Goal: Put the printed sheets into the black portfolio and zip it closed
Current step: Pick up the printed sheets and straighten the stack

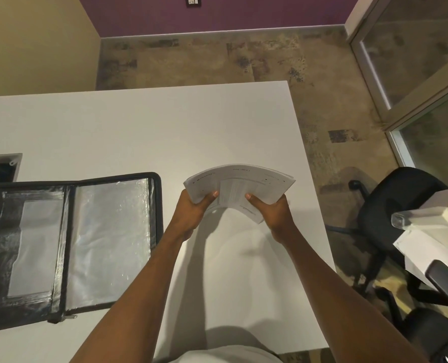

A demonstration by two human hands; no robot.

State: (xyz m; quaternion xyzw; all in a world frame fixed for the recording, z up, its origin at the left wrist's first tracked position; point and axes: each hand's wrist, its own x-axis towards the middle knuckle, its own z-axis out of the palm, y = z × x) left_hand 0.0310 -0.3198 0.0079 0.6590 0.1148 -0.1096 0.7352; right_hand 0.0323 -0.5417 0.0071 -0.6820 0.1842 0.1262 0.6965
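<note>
A stack of printed sheets (pixel 239 183) is held above the white table (pixel 139 127), bowed upward in the middle. My left hand (pixel 191 213) grips its left edge and my right hand (pixel 276 212) grips its right edge, thumbs on top. The black portfolio (pixel 68 242) lies open and flat on the table to the left of my hands, with clear plastic sleeves showing on both inner sides. Its zipper end hangs at the near edge (pixel 61 318).
A cable opening (pixel 1 167) is cut into the table at far left, behind the portfolio. The table's right edge is close to my right hand. Black office chairs (pixel 390 205) and another white desk (pixel 432 244) stand to the right.
</note>
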